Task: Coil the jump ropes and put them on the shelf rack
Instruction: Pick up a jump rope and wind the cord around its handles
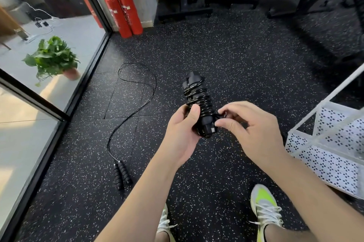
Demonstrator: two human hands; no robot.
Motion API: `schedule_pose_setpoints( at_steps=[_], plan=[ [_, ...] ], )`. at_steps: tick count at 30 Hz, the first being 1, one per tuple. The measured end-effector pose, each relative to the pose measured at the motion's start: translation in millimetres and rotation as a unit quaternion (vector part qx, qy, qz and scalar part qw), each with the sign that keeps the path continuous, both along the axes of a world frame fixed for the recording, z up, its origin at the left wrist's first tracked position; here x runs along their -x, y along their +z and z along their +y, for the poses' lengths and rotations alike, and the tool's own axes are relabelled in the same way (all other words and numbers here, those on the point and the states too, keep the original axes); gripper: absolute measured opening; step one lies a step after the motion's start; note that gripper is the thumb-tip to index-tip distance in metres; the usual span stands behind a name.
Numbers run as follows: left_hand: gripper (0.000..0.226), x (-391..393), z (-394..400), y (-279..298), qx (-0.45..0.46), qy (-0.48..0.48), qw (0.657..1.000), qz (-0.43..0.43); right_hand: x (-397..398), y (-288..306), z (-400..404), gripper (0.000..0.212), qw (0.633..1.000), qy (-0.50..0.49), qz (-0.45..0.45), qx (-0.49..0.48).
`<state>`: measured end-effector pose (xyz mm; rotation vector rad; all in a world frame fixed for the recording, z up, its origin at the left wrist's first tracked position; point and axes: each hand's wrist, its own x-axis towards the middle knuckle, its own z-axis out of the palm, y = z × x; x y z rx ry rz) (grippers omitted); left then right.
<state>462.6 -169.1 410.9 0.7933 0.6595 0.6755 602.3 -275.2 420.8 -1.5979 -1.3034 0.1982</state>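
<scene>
Left hand [182, 129] wraps black jump rope bundle, cord wound round paired handles [199, 103]; thumb clamps windings. Right hand [254, 129] pinches cord's loose end at bundle's lower right. Bundle's long axis points away from body, slightly left. White perforated metal shelf rack [323, 155] lies right, nearer right hand. Second black jump rope [126, 123] uncoiled on floor, left.

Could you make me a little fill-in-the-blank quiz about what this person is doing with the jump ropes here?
1. The left hand grips a jump rope wound around its own ____.
2. The second jump rope lies uncoiled on the ____.
3. The white shelf rack stands on the person's ____ side.
4. Two ____ fire extinguishers stand by the wall.

Missing words: handles; floor; right; red
</scene>
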Motion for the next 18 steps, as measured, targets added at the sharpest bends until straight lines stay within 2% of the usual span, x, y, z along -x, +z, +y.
schedule_pose_setpoints(
  at_steps=[3, 7, 10, 12, 18],
  plan=[
    [0.050, -2.0, -0.6, -1.0, -0.016, 0.003, 1.000, -0.010, 3.2, 4.1, 0.5, 0.029, 0.999, -0.005, 0.025, -0.031],
    [0.049, -3.2, -0.9, -3.5, -0.027, 0.018, 0.999, 0.000, 5.9, 8.4, 0.3, 0.038, 0.995, 0.016, 0.094, -0.021],
    [0.052, -4.0, -2.2, -5.6, -0.045, 0.031, 0.998, 0.015, 3.8, 3.5, 3.6, 0.030, 0.998, 0.038, -0.035, -0.047],
    [0.054, -4.6, -2.9, -5.6, -0.050, 0.035, 0.998, 0.021, 4.1, -1.4, 5.4, 0.029, 0.993, 0.038, -0.090, -0.059],
    [0.052, -3.0, -0.8, -8.2, -0.071, 0.055, 0.994, 0.060, -0.6, -2.7, 6.2, 0.031, 0.991, 0.076, -0.108, -0.026]
  ],
)
